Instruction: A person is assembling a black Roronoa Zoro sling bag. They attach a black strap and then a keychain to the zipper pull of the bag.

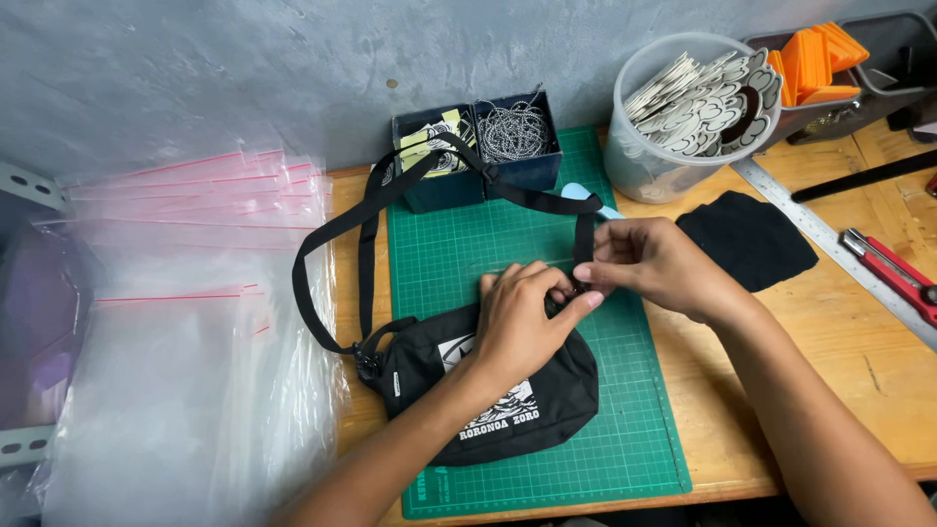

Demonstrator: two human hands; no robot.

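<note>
My left hand is pressing down on the top edge of the black pouch bag, fingers curled and pinching something small at its upper right corner. My right hand is meeting it there, thumb and fingertips closing on the same spot, right where the black strap is joining the bag; what sits between the fingertips is too small to tell. The bag is lying on the green cutting mat, white print facing up. Clear plastic bags are piling at the left. A tub of stickers is standing behind, and a black fabric piece is lying just beside my right wrist.
</note>
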